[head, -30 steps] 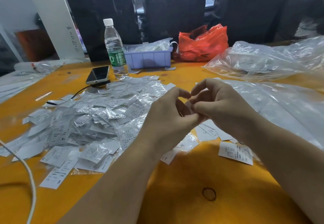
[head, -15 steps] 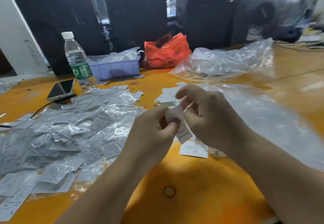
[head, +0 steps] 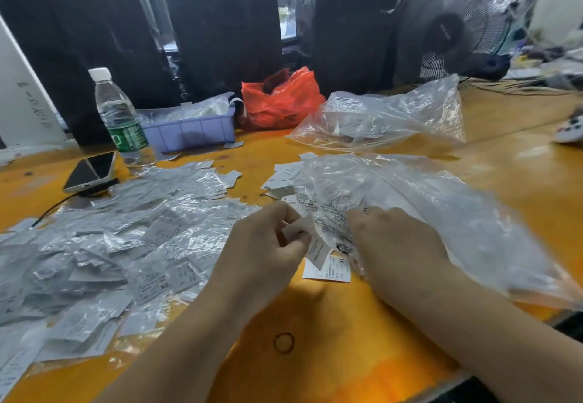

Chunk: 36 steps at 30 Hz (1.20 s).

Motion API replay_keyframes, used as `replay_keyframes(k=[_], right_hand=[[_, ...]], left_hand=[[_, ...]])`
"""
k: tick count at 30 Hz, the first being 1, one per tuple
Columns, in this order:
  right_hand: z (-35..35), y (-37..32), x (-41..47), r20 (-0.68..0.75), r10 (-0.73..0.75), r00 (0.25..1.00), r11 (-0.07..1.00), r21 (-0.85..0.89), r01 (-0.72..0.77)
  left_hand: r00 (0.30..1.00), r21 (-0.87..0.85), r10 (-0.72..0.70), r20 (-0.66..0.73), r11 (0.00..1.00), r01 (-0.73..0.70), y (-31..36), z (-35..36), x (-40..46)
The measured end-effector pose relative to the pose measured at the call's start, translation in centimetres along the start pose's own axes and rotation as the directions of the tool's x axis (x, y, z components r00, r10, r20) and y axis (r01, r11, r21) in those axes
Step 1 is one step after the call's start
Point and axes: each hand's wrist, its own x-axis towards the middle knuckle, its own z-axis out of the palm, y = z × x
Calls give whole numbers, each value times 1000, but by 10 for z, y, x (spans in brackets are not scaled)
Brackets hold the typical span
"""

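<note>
Small white label [head: 316,250] w/ black print, bent, pinched in left hand [head: 268,245], tilted. Big crinkly clear bag [head: 441,213] lies on the orange counter [head: 331,314] right beside it, right hand [head: 391,238] gripping its edge.

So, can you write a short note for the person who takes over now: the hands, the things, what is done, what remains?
Left hand pinches a white label between thumb and fingers.
Right hand rests at the edge of the stack of clear bags; whether it grips one cannot be told.
Done: a big pile of bagged labels lies on the left of the table.
Left to do: bag the held label, then the loose labels near the hands.
</note>
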Motion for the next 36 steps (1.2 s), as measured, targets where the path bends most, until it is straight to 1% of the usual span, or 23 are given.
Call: replay_keyframes(k=[2,5,6,8,12,16,19,21,22,24,25,27,29,32,33,34,36], right_hand=[[0,2,1,6,10,1000,999,-40,-10],[4,5,1,94,52,994,993,-110,-42],[5,5,0,119,52,992,993,-113,-39],[4,2,-2,122,20,992,995,-103,-7],[2,-3,-1,42,-56,998,998,-27,57],[5,-4,-3,-56,-90,994,995,33,92],[3,-4,-5,-215,-168,962,982,48,182],[2,-3,-4,-331,-194,924,953,158,257],[0,-4,-3,-382,-208,901,920,236,312],[-7,-9,1,-487,-203,849,810,403,425],[-12,-13,3,-522,-166,836,741,493,455],[-21,-22,10,-539,-65,840,597,653,466],[-28,-32,18,-523,9,852,484,748,454],[-33,-50,37,-464,38,885,326,843,428],[-35,-56,45,-425,34,905,245,881,405],[-36,-62,53,-371,20,928,134,921,365],[-38,-73,68,-239,-31,971,-111,966,234]], left_hand=[[1000,-2,-5,8,1000,5,0,0,0],[1000,0,-16,12,1000,16,-1,0,1],[1000,0,-17,13,1000,17,-1,0,1],[1000,-1,-21,18,1000,21,0,1,1],[1000,0,-5,30,1000,5,1,2,0],[1000,4,3,28,1000,-4,1,2,2],[1000,6,9,2,1000,-9,2,2,2],[999,-9,-5,-47,1000,4,2,-1,3],[997,-29,-26,-78,999,23,1,-4,5],[985,-74,-76,-153,995,65,0,-14,7],[976,-95,-99,-196,992,81,-1,-19,8],[953,-136,-142,-269,985,109,-4,-30,8],[934,-148,-173,-313,980,132,-7,-38,8],[924,-147,-201,-325,976,160,-10,-47,12],[924,-169,-215,-315,971,168,-10,-48,13],[923,-202,-233,-307,963,177,-11,-49,13],[912,-255,-281,-300,945,207,-12,-52,14]])
